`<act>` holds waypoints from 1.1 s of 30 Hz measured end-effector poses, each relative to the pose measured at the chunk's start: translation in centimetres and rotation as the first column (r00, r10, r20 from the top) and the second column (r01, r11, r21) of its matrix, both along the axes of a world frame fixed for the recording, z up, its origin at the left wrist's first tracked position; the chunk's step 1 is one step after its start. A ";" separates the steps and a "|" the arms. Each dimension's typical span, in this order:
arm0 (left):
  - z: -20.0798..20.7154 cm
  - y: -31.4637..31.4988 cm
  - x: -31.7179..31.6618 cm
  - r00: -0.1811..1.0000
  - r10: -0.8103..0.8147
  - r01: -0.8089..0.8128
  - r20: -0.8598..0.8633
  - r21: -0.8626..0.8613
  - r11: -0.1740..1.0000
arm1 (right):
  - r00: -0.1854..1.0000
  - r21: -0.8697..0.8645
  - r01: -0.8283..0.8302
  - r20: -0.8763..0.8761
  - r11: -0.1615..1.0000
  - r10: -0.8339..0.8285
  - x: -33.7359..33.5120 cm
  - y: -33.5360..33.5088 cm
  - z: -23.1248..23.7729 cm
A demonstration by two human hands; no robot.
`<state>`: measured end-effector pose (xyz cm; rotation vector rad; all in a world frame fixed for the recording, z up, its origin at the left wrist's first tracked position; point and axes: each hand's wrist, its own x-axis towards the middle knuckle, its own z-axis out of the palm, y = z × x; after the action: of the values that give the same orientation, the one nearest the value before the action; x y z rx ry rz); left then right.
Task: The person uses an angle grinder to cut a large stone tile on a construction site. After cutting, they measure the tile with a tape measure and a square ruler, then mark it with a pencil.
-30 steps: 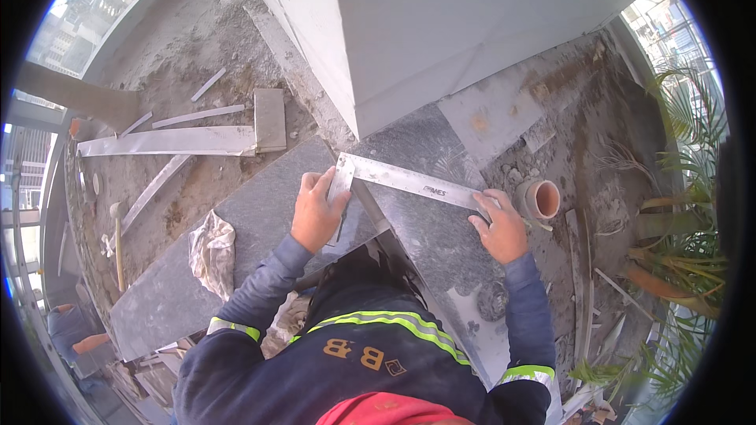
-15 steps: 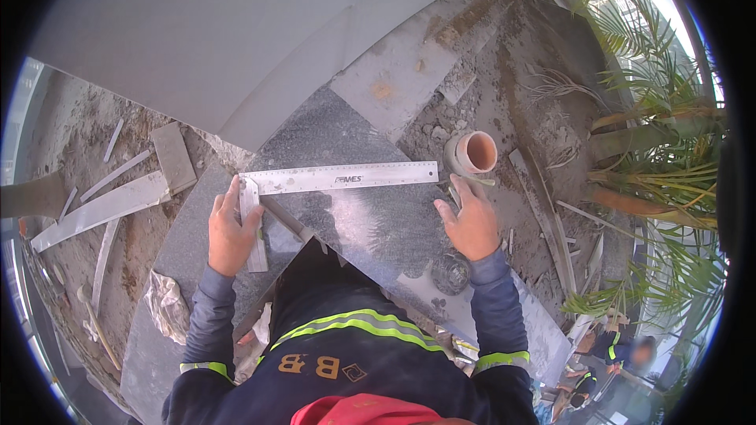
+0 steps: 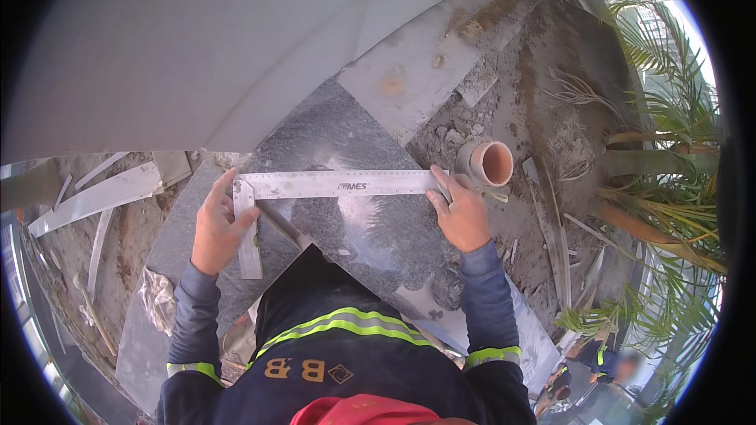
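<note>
A metal try square (image 3: 315, 184) lies across dark grey stone slabs (image 3: 378, 232), its long blade running left to right and its short arm pointing toward me. My left hand (image 3: 216, 228) is closed about the corner, with the thumb on the short arm and the index finger at the blade's end. At the blade's right end, my right hand (image 3: 463, 212) grips it, index finger on the far edge and thumb on the near edge. Something thin and pale (image 3: 498, 197) shows beside the right fingers; its kind is unclear. A narrow dark strip (image 3: 279, 224) lies below the blade.
An orange-lined pipe (image 3: 494, 164) stands up beyond my right hand. Palm fronds (image 3: 661, 189) hang at the right. Large smooth panel (image 3: 173, 55) spans the far left. Stone offcuts (image 3: 102, 201) and a crumpled bag (image 3: 157, 299) lie leftward. A co-worker (image 3: 610, 366) is lower right.
My right hand has moved left onto the blade's end, where before it was just right of it. The square has shifted slightly. My left hand stays at the corner.
</note>
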<state>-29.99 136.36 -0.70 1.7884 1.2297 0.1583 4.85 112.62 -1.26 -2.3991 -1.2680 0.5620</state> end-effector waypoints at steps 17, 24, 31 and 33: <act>0.5 1.4 0.2 0.999 -0.047 0.047 0.006 -0.016 0.999 | 0.996 -0.117 -0.083 0.032 0.990 0.088 -0.6 1.0 1.1; 1.0 1.6 0.6 0.997 -0.064 0.066 -0.048 0.042 0.997 | 0.994 -0.086 -0.082 0.059 0.993 0.087 -1.2 1.1 1.0; 1.0 2.6 0.5 0.992 -0.101 0.103 -0.079 0.019 0.994 | 0.997 -0.081 -0.066 0.027 0.995 0.068 -0.7 0.7 0.7; 1.1 2.8 1.0 0.988 -0.123 0.127 -0.091 0.036 0.991 | 0.999 -0.103 -0.053 -0.003 0.993 0.053 -0.8 1.1 0.9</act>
<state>-29.03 139.16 0.45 1.9203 1.1795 0.0328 4.08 113.74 -0.32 -2.4538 -1.3370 0.6588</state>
